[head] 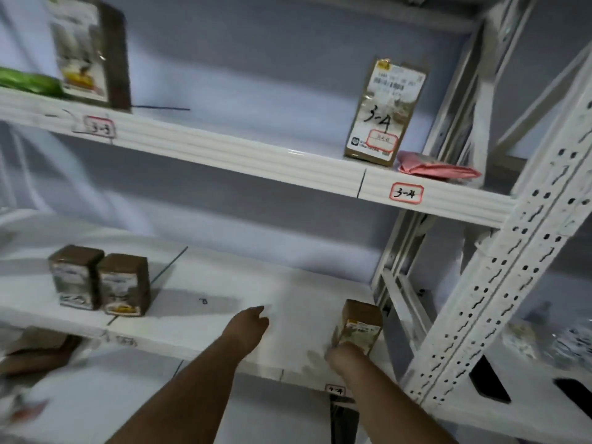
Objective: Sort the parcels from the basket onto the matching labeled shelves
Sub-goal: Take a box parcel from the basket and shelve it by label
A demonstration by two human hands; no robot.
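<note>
Brown parcel (360, 326): upright on the shelf (224, 328) above the 4-4 label (335, 390); we see it just beyond our grip.
Right hand (347, 355): we grip its lower front.
Left hand (254, 318): blurred, we cannot tell; farther away.

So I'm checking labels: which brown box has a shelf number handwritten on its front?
The tall box standing on the upper shelf, marked 3-4 above the 3-4 tag; on the other boxes no such number is visible.

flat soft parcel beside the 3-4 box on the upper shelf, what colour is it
Pink. The flat soft parcel shows best in the head view, the only one given.
</note>
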